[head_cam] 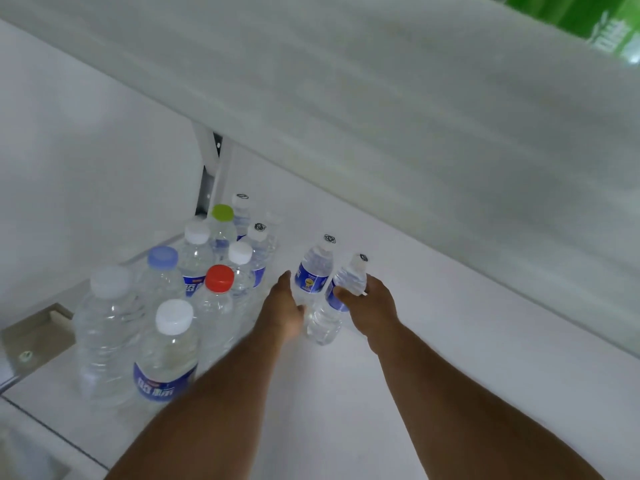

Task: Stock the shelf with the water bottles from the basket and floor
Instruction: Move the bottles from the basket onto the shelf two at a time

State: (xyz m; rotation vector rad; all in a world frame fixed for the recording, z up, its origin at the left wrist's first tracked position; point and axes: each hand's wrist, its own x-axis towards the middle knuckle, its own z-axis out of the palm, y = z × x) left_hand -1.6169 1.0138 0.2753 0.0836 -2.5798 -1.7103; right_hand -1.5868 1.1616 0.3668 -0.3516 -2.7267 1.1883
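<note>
Bare forearms, left hand (282, 306) fingers relaxed, right hand (372, 301) grasping ribbed clear plastic bottle (341, 296), smooth white shelf (450, 358).

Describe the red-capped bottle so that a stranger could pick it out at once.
Look at the white shelf and find the cluster of bottles at its left end. The bottle stands near the front of that cluster, left of the left hand. It alone has a red cap.

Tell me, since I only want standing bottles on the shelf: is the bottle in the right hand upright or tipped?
Tipped. The bottle in the right hand leans, cap up-right, base down-left, unlike the upright bottle beside it.
</note>
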